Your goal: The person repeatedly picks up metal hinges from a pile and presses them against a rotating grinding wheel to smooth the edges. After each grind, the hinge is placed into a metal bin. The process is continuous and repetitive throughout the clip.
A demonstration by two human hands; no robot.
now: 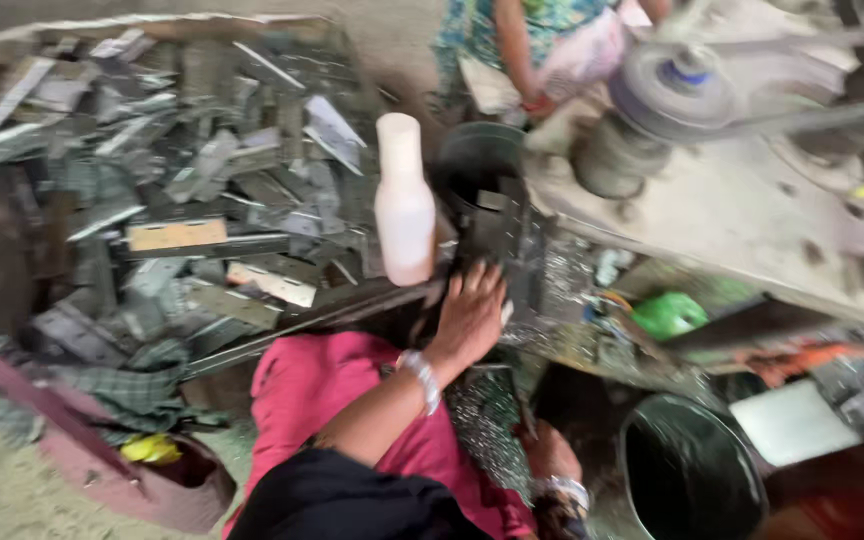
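My left hand (470,312) reaches forward with a pale bracelet on its wrist. It lies with fingers spread on a dark metal piece (500,232) at the edge of a workbench. A white plastic bottle (404,200) stands upright just left of that hand. My right hand (550,452) hangs low by my lap, also with a bracelet, next to a black bucket (692,480). It is blurred and I cannot make out its fingers. Pink cloth (307,385) covers my lap.
A heap of grey metal offcuts (182,190) fills the left side. A pale machine (752,200) with a belt pulley (672,90) stands at the right. Another person in patterned clothes (512,40) is at the top. A dark round tub (477,160) and something green (667,315) sit nearby.
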